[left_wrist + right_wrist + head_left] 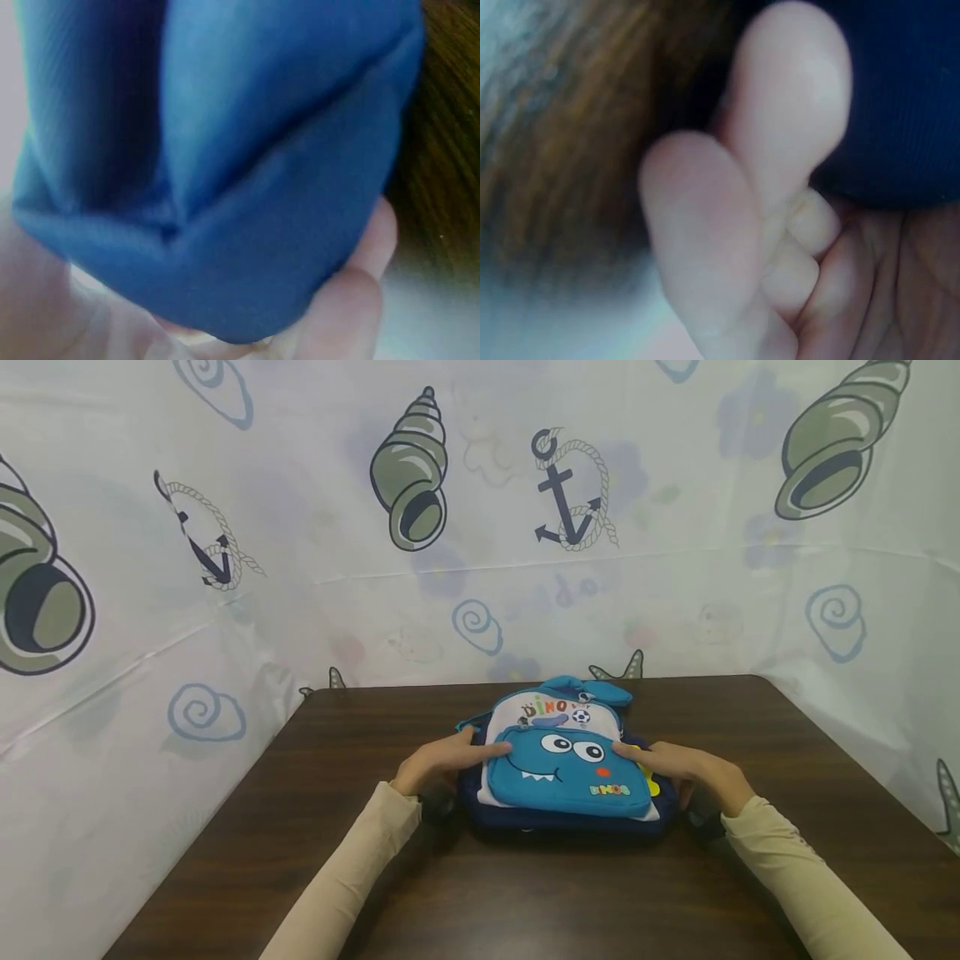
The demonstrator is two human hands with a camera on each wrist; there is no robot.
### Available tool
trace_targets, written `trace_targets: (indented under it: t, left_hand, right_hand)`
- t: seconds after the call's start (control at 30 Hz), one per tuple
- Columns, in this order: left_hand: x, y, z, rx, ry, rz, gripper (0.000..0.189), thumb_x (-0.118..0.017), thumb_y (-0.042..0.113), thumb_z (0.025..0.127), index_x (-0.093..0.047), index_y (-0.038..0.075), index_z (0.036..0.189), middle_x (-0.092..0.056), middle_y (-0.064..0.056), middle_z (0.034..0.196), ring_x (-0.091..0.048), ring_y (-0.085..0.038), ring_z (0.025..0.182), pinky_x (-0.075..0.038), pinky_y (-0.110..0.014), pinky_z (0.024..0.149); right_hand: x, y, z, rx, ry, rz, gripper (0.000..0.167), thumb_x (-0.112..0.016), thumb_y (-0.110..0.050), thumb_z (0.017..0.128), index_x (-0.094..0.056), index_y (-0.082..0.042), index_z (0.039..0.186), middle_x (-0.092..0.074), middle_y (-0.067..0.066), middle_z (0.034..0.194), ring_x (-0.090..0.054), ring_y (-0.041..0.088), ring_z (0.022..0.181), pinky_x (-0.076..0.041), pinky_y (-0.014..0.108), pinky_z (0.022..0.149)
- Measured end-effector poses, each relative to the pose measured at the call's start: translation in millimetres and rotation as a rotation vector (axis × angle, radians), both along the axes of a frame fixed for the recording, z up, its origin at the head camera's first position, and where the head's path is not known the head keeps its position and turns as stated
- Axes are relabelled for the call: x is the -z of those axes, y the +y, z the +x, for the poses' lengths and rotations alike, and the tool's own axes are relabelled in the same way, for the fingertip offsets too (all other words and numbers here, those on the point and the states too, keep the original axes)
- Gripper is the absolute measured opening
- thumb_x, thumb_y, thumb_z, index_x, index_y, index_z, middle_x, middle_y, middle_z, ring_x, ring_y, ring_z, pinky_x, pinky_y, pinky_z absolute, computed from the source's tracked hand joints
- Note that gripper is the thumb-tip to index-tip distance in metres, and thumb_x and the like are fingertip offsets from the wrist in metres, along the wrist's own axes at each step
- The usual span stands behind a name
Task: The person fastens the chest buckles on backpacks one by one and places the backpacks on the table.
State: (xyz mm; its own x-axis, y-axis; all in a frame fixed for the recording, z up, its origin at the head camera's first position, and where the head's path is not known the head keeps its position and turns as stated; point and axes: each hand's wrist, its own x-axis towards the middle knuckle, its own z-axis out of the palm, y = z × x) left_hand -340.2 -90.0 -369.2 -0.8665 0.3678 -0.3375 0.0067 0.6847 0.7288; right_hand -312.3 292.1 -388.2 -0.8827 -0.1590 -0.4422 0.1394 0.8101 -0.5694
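Observation:
A child's backpack in blue and white, with a smiling dinosaur face on its front pocket, lies face up on the brown table. My left hand grips its left side, thumb over the front pocket and fingers around the edge. In the left wrist view, dark blue fabric sits folded between the palm and the curled fingers. On the opposite side, my right hand holds the bag with its thumb on the pocket's edge. The right wrist view shows curled fingers beside the bag's navy side.
A pale curtain printed with shells and anchors hangs behind the table and along its left and right sides. The backpack's top handle and a blue flap point toward the table's back edge.

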Motion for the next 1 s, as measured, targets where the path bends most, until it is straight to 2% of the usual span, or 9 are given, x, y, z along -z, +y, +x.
trace_targets:
  t: [0.13, 0.33, 0.43, 0.6, 0.7, 0.8, 0.93, 1.0]
  left_hand:
    - [-2.8, 0.4, 0.3, -0.016, 0.004, 0.007, 0.104, -0.059, 0.069, 0.087, -0.018, 0.003, 0.155, -0.045, -0.021, 0.143, -0.061, -0.035, 0.113, -0.057, -0.054, 0.088]
    - [2.7, -0.9, -4.8, -0.007, 0.000, 0.010, 0.102, -0.055, 0.069, 0.089, -0.016, 0.003, 0.156, -0.039, -0.023, 0.150, -0.060, -0.037, 0.113, -0.055, -0.055, 0.092]
    - [2.4, -4.7, -7.3, -0.026, -0.017, 0.096, 0.094, -0.056, 0.067, 0.091, -0.024, 0.004, 0.153, -0.044, -0.021, 0.145, -0.061, -0.036, 0.111, -0.055, -0.056, 0.090]
    - [1.2, -10.6, -13.8, -0.084, -0.013, 0.236, 0.069, -0.055, 0.057, 0.097, -0.037, 0.008, 0.142, -0.052, -0.020, 0.133, -0.065, -0.034, 0.102, -0.059, -0.053, 0.082]
    - [5.3, -11.5, -20.0, -0.099, 0.009, 0.246, 0.055, -0.045, 0.046, 0.104, -0.041, 0.003, 0.138, -0.053, -0.021, 0.128, -0.066, -0.032, 0.097, -0.060, -0.050, 0.078]
    - [11.5, -12.3, -25.5, -0.091, 0.014, 0.217, 0.051, -0.034, 0.038, 0.109, -0.044, -0.003, 0.138, -0.059, -0.022, 0.123, -0.068, -0.030, 0.093, -0.061, -0.049, 0.075]
    - [18.1, -15.1, -30.0, -0.085, 0.017, 0.154, 0.056, -0.031, 0.039, 0.109, -0.052, -0.005, 0.136, -0.069, -0.023, 0.113, -0.072, -0.030, 0.089, -0.061, -0.047, 0.074]
    - [19.0, -16.6, -30.9, -0.097, 0.001, 0.161, 0.058, -0.032, 0.043, 0.108, -0.054, -0.003, 0.136, -0.069, -0.022, 0.116, -0.072, -0.031, 0.094, -0.060, -0.048, 0.079]
  right_hand:
    - [-0.2, 0, 0.6, 0.003, -0.012, -0.014, 0.097, -0.035, -0.077, 0.092, -0.040, 0.007, 0.141, -0.061, 0.022, 0.115, -0.069, 0.030, 0.083, -0.061, 0.047, 0.068]
    - [1.8, 2, 1.2, -0.006, 0.007, -0.005, 0.095, -0.027, -0.075, 0.095, -0.041, 0.007, 0.141, -0.058, 0.026, 0.121, -0.069, 0.030, 0.079, -0.061, 0.045, 0.066]
    - [2.9, 2, 1.2, 0.001, 0.010, 0.001, 0.094, -0.024, -0.075, 0.096, -0.042, 0.006, 0.142, -0.057, 0.027, 0.123, -0.069, 0.031, 0.078, -0.061, 0.045, 0.065]
    - [3.1, 2, 0.2, 0.000, 0.012, -0.011, 0.091, -0.025, -0.074, 0.096, -0.046, 0.005, 0.137, -0.059, 0.024, 0.118, -0.069, 0.031, 0.079, -0.061, 0.046, 0.064]
    - [2.8, 3, -0.7, -0.007, 0.016, -0.015, 0.091, -0.025, -0.073, 0.097, -0.046, 0.006, 0.137, -0.059, 0.025, 0.116, -0.070, 0.032, 0.078, -0.061, 0.046, 0.063]
    - [2.5, 3, -1.2, -0.007, 0.019, -0.016, 0.090, -0.025, -0.072, 0.098, -0.046, 0.006, 0.137, -0.059, 0.025, 0.115, -0.069, 0.033, 0.078, -0.061, 0.046, 0.064]
    - [2.7, 3, -1.4, -0.013, 0.027, -0.011, 0.086, -0.026, -0.069, 0.099, -0.048, 0.006, 0.134, -0.059, 0.023, 0.113, -0.068, 0.031, 0.078, -0.061, 0.046, 0.064]
    - [2.4, 3, -1.5, -0.017, 0.030, -0.012, 0.084, -0.026, -0.068, 0.100, -0.049, 0.006, 0.133, -0.060, 0.022, 0.113, -0.068, 0.031, 0.078, -0.061, 0.045, 0.064]
